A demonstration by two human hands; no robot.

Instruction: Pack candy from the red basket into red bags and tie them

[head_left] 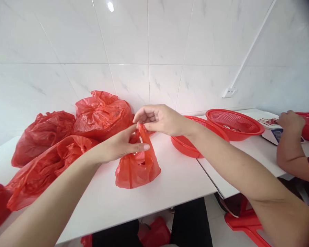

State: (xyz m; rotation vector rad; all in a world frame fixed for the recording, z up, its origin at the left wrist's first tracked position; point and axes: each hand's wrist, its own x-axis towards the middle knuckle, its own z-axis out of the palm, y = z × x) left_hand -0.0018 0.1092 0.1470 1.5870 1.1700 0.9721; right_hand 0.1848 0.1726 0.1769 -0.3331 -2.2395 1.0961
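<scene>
A small filled red plastic bag (137,169) sits on the white table (177,178) in front of me. My left hand (121,144) grips its gathered neck from the left, thumb stretched across the plastic. My right hand (162,119) pinches the bag's handle loops just above, fingers curled together. Both hands meet over the top of the bag.
Three larger red bags (101,113) lie bunched at the left against the tiled wall. Two red mesh baskets (234,124) stand to the right. Another person's hand (290,120) rests at the far right beside a scale (275,133). A red stool (247,223) is below.
</scene>
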